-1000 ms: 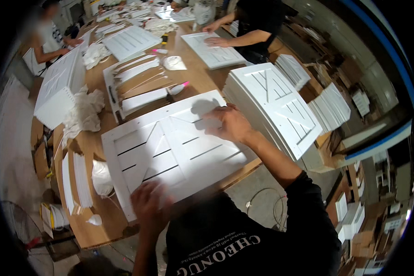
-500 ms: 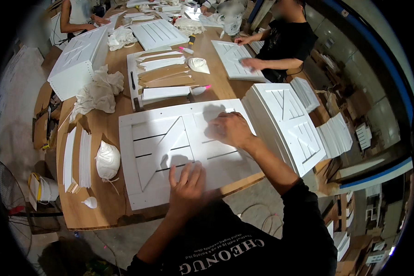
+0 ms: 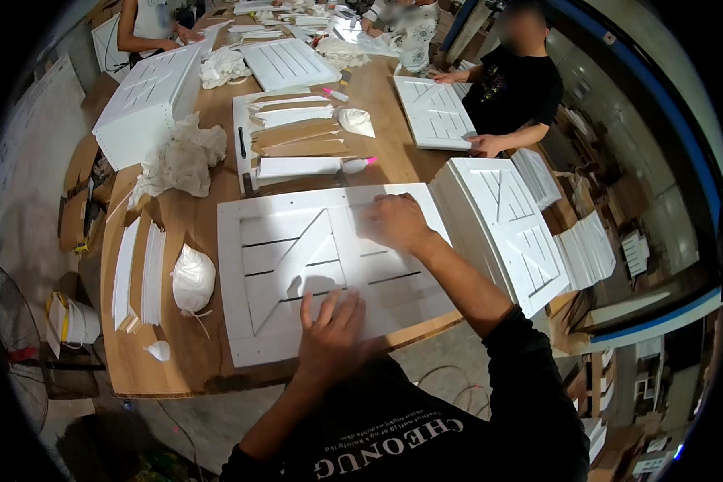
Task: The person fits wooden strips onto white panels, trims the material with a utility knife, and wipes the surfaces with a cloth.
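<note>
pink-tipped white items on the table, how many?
2. The nearer item lies just beyond the nearest panel, by a white strip's right end; the farther item is up the table, beyond the white bag. More may be hidden farther back.

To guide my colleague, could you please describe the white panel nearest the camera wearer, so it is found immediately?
On the wooden table, find the rounded white bag at the near left. Right of it lies the white panel, the only one under the wearer's left hand and right hand.

White slatted panel point(image 3: 335, 269) lies seemingly flat on table point(image 3: 126, 360).
</note>
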The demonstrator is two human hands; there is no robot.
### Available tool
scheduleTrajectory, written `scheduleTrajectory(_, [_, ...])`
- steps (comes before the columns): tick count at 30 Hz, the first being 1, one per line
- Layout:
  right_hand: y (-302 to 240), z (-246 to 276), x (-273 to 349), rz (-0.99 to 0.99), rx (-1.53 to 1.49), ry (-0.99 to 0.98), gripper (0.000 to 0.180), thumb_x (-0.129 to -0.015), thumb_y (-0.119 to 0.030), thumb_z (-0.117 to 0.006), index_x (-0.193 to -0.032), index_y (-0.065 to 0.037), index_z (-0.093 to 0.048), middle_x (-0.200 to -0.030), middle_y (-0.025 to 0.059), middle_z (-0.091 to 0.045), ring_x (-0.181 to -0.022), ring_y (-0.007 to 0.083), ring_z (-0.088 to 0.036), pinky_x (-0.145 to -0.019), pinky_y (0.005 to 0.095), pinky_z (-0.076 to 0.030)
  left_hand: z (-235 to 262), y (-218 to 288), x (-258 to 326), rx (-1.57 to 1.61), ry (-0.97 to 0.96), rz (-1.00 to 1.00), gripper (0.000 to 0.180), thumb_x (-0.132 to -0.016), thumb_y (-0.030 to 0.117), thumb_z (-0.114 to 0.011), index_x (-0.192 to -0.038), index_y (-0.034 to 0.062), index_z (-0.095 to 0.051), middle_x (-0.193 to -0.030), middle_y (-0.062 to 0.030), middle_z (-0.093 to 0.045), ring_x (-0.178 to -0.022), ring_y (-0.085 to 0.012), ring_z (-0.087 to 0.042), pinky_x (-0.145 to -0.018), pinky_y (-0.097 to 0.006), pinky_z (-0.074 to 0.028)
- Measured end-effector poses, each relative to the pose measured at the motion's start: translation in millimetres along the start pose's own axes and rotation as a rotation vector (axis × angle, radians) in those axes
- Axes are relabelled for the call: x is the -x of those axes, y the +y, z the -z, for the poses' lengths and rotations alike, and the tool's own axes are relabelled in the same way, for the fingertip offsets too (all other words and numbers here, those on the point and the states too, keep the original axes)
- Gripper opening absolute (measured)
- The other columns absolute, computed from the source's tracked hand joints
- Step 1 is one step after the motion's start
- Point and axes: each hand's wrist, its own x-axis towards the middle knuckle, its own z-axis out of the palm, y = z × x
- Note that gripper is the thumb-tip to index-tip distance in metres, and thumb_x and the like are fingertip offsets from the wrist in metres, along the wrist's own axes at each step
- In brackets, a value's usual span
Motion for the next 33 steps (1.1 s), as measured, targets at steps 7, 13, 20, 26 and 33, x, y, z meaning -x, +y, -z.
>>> scheduleTrajectory(7, [-1.5, 3.3, 1.3, -0.083, -0.158, -0.001, 0.032, -0.075, -0.039, -0.062, -0.099, -0.019, -0.066, -0.092, 0.0098, -0.063, -0.096, 0.0266, -0.059, -0.082, 0.0442, -0.043, -3.7, -2.2, 2.7, 0.008, 0.027, 0.020, 0.058, -0.065, 0.036, -0.075, -0.110, 0.0022, -0.058, -0.119, -0.0125, -0.055, -0.113, -0.0299, -0.049, -0.100, -0.060, -0.025])
scheduleTrajectory(13, [44.4, -35.6, -32.0, 0.093, -0.234, 0.258, 0.056, -0.072, -0.047, -0.064, -0.115, -0.011, -0.060, -0.116, 0.0153, -0.056, -0.116, 0.0306, -0.047, -0.097, 0.0411, -0.036, -5.6, -2.1, 1.5, 0.014, -0.065, 0.057, 0.063, -0.062, 0.036, -0.079, -0.114, 0.0056, -0.058, -0.125, -0.0097, -0.053, -0.118, -0.0288, -0.046, -0.101, -0.060, -0.021])
scheduleTrajectory(20, [60.0, -20.7, -81.9, 0.207, -0.253, -0.285, 0.081, -0.061, -0.058, -0.065, -0.124, -0.007, -0.054, -0.122, 0.0193, -0.054, -0.117, 0.0337, -0.046, -0.102, 0.0403, -0.030, 0.5, -3.0, -0.9, -0.019, -0.136, 0.074, 0.063, -0.073, 0.048, -0.066, -0.117, 0.0039, -0.054, -0.129, -0.0108, -0.047, -0.123, -0.0286, -0.037, -0.101, -0.057, -0.023])
scheduleTrajectory(26, [49.7, -1.2, -99.9, 0.041, -0.247, -0.641, 0.078, -0.064, -0.047, -0.069, -0.126, -0.005, -0.049, -0.122, 0.0199, -0.054, -0.113, 0.0329, -0.050, -0.095, 0.0384, -0.039, -4.0, -0.7, 0.9, 0.003, -0.176, 0.115, 0.062, -0.072, 0.048, -0.067, -0.117, 0.0067, -0.056, -0.133, -0.0087, -0.045, -0.127, -0.0286, -0.032, -0.104, -0.055, -0.015])
scheduleTrajectory(33, [32.1, 14.8, -109.1, -0.021, -0.243, -0.836, 0.067, -0.067, -0.041, -0.070, -0.119, -0.002, -0.055, -0.120, 0.0201, -0.056, -0.111, 0.0317, -0.052, -0.092, 0.0389, -0.041, -1.0, 1.7, -3.5, -0.008, -0.181, 0.116, 0.060, -0.073, 0.048, -0.067, -0.114, 0.0056, -0.057, -0.131, -0.0103, -0.046, -0.129, -0.0294, -0.031, -0.106, -0.056, -0.012])
